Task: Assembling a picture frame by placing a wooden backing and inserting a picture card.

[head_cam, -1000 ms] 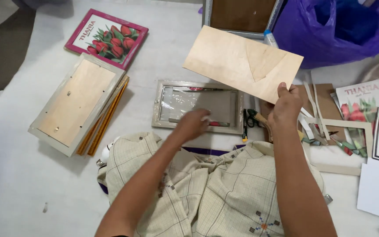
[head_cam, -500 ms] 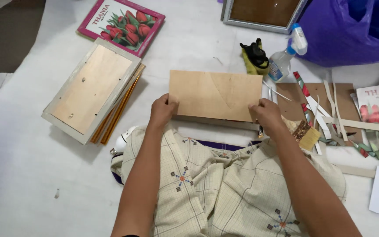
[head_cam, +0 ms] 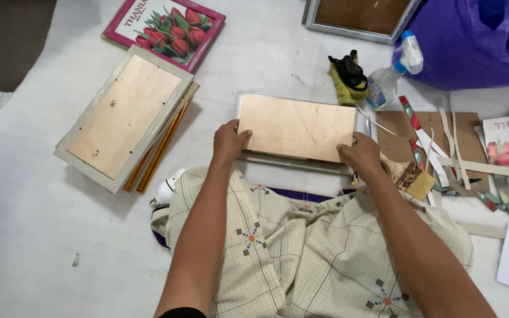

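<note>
1. Your left hand (head_cam: 229, 140) grips the left edge of the plywood backing board (head_cam: 297, 127), fingers curled together on it.
2. Your right hand (head_cam: 359, 155) pinches its lower right corner.
3. The board lies flat on the pale frame (head_cam: 284, 160), with the spray bottle (head_cam: 391, 76) beyond its right end.

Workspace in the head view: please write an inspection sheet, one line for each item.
Surface: white sheet, creased.
Job's things: thin wooden board lying on a pale frame.
Clutter: face-down frame, tulip picture, spray bottle, paper strips, purple bag.
Grippers: left hand and right hand grip the board's near corners.
Cables: nothing seen.
Surroundings: checked cloth over the lap.
</note>
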